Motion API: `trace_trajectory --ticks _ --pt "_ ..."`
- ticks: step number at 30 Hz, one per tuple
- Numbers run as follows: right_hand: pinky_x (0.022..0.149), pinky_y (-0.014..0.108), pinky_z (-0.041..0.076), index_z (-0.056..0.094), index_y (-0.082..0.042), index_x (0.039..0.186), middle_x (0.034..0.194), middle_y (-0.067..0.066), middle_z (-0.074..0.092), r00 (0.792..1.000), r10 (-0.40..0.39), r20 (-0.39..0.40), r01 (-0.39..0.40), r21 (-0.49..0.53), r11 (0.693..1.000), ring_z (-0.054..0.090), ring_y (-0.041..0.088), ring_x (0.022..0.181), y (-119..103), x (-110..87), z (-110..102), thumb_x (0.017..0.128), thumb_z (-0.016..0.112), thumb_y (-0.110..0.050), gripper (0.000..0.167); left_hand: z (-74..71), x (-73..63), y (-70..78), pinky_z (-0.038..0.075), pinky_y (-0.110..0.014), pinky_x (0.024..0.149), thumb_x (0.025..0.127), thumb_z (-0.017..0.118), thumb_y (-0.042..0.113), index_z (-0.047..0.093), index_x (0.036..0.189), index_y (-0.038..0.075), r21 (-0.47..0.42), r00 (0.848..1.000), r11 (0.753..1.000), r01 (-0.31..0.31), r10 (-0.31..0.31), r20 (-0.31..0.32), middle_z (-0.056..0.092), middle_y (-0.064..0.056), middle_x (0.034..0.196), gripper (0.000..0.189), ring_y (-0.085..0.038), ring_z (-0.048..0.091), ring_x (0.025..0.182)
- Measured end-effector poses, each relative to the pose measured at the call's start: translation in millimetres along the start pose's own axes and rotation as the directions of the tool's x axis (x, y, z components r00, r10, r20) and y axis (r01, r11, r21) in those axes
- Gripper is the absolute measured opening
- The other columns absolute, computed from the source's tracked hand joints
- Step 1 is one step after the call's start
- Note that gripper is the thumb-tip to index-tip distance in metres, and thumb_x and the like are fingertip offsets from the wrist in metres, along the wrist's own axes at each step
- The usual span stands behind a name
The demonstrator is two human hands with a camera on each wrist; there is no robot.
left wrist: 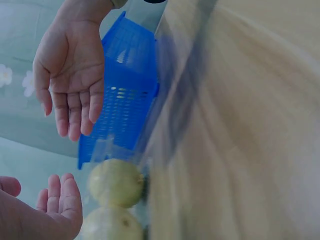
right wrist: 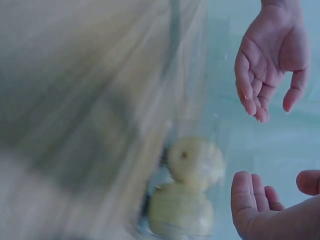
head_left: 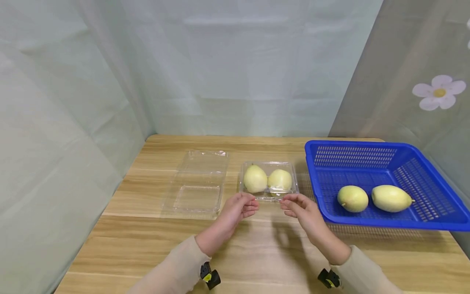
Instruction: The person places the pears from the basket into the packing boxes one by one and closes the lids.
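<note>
A clear plastic clamshell box [head_left: 269, 197] with two pale yellow-green pears [head_left: 255, 179] inside stands mid-table, its lid appearing folded down over the fruit. Just off the box's near left corner is my left hand [head_left: 236, 210], fingers loosely extended and holding nothing. My right hand [head_left: 304, 212] is by the near right corner, also holding nothing, its palm facing the left one. In both wrist views the palms [left wrist: 72, 70] look bare and a gap separates the hands from the box. Whether the lid's edge is fastened cannot be made out.
To the left lies a second clear clamshell box [head_left: 200, 199], spread open and flat. A blue perforated basket [head_left: 389, 223] on the right holds two more pears [head_left: 391, 198]. Pale cloth walls [head_left: 235, 81] rise behind the wooden table [head_left: 147, 249] and along its left side.
</note>
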State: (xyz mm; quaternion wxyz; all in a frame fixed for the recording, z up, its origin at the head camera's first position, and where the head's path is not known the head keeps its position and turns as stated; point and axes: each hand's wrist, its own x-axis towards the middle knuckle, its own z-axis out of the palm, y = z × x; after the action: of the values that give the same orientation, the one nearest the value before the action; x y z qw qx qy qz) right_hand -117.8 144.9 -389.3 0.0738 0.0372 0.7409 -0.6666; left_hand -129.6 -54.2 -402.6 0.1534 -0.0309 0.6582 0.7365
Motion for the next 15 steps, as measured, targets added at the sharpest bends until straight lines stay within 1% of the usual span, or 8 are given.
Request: trace_trajectory --ticks 3,6,8,11,15 --pt "0.081 0.022 0.056 0.053 0.014 0.116 0.115 0.028 0.062 0.997 -0.073 0.010 0.074 -0.050 0.996 0.063 -0.001 0.086 -8.9 -0.4 -2.6 0.095 0.050 -0.002 0.026 -2.6 -1.2 10.3 0.055 -0.037 0.091 0.096 0.046 0.011 0.052 0.110 -0.009 0.028 0.998 0.998 -0.055 0.056 -0.031 0.063 -0.025 0.107 0.025 -0.016 0.065 0.087" --pt "0.082 0.021 0.055 0.054 0.013 0.116 0.116 0.029 0.061 0.993 -0.121 0.011 0.122 -0.087 0.989 0.062 -0.002 0.089 -17.2 0.1 -8.3 0.095 0.051 -0.003 0.027 -7.9 -1.8 19.6 0.055 -0.038 0.090 0.095 0.047 0.010 0.053 0.107 -0.007 0.051 0.993 0.994 -0.095 0.099 -0.064 0.064 -0.025 0.107 0.022 -0.018 0.066 0.090" --pt "0.082 0.018 0.054 0.054 0.013 0.117 0.116 0.027 0.062 0.990 -0.143 0.009 0.143 -0.117 0.983 0.061 -0.003 0.090 -22.0 1.1 -13.8 0.096 0.052 -0.004 0.027 -12.5 -1.9 25.4 0.055 -0.036 0.090 0.095 0.047 0.010 0.054 0.107 -0.006 0.058 0.990 0.992 -0.113 0.118 -0.082 0.065 -0.023 0.108 0.021 -0.020 0.066 0.092" --pt "0.082 0.014 0.051 0.054 0.011 0.118 0.115 0.024 0.062 0.985 -0.171 0.015 0.171 -0.165 0.971 0.059 -0.004 0.092 -28.3 2.4 -23.5 0.096 0.053 -0.007 0.029 -19.9 -1.6 33.6 0.056 -0.032 0.088 0.096 0.047 0.010 0.054 0.108 -0.006 0.057 0.985 0.990 -0.133 0.138 -0.106 0.065 -0.020 0.107 0.021 -0.018 0.066 0.093" --pt "0.081 0.010 0.048 0.054 0.009 0.120 0.118 0.022 0.061 0.980 -0.199 0.021 0.198 -0.241 0.950 0.056 -0.007 0.094 -35.0 5.2 -37.2 0.096 0.054 -0.012 0.032 -31.6 -1.1 42.6 0.055 -0.028 0.086 0.096 0.046 0.010 0.054 0.107 -0.004 0.051 0.977 0.987 -0.153 0.159 -0.142 0.065 -0.017 0.107 0.020 -0.013 0.065 0.090"
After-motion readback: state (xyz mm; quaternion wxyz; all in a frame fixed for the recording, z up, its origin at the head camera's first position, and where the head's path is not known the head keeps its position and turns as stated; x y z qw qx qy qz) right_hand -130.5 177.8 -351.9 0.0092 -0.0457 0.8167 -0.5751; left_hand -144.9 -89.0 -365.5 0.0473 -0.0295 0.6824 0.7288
